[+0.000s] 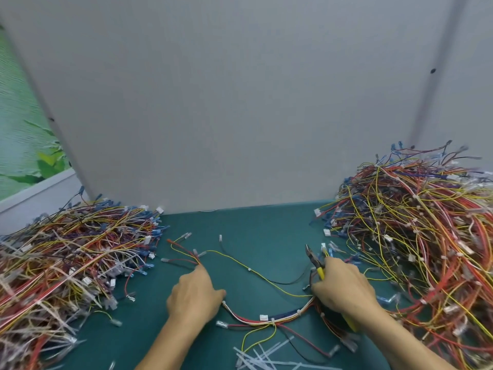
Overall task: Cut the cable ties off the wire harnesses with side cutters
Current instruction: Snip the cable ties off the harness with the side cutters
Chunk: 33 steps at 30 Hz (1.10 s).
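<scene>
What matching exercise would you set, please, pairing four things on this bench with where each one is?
Things:
1. side cutters
2. cut-off cable ties
3. taller harness heap
4. left hand

Places:
A. near edge of the green mat
B. gripping the loose harness
C. in the right hand
D. far right

Pairs: 1-C, 2-A, 3-D, 4-B.

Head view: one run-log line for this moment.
left hand: holds harness | right hand: grips side cutters, clear of ties | harness: on mat, ties still on | cut ties: heap at near edge
</scene>
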{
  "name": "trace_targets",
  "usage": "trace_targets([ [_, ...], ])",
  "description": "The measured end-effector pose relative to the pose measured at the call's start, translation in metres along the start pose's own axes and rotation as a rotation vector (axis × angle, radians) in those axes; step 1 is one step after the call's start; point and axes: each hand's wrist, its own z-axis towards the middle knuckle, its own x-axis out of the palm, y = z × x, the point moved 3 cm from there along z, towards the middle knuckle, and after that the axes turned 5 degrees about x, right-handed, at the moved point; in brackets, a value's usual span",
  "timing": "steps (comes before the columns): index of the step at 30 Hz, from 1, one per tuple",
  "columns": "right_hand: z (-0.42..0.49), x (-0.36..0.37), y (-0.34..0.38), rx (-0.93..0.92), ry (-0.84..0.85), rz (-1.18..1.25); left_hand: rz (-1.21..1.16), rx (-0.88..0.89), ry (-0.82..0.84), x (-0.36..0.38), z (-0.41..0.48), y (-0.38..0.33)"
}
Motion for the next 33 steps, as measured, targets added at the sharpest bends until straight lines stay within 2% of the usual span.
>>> trace_targets([
  [2,0.000,-0.004,0.001,-0.002,-0.035,0.107,-0.118,-0.002,-0.039,0.005,0.007,-0.003],
  [3,0.001,-0.008,0.003,-0.023,-0.077,0.187,-0.258,-0.007,-0.063,0.007,0.011,-0.004],
  [6,0.002,-0.032,0.010,-0.151,-0.259,0.495,-0.922,-0.022,-0.106,-0.001,0.021,-0.007],
  [9,0.004,-0.061,0.022,-0.242,-0.357,0.853,-1.330,0.036,-0.224,-0.033,0.030,-0.010],
  [13,0.012,-0.081,0.034,-0.267,-0.315,1.306,-1.639,0.174,-0.282,-0.063,0.039,-0.019],
  [18,0.027,-0.068,0.035,-0.184,-0.212,1.561,-1.832,0.186,-0.321,-0.054,0.045,-0.023],
  [24,0.044,-0.049,0.030,-0.111,-0.190,1.563,-1.877,0.110,-0.257,-0.025,0.060,-0.024],
  [29,0.045,-0.055,0.024,-0.094,-0.207,1.532,-1.776,0.102,-0.229,-0.017,0.062,-0.028],
  [31,0.042,-0.060,0.024,-0.092,-0.222,1.515,-1.536,0.107,-0.238,-0.017,0.058,-0.026],
  [33,0.038,-0.064,0.026,-0.089,-0.234,1.514,-0.869,0.151,-0.249,-0.023,0.051,-0.027],
])
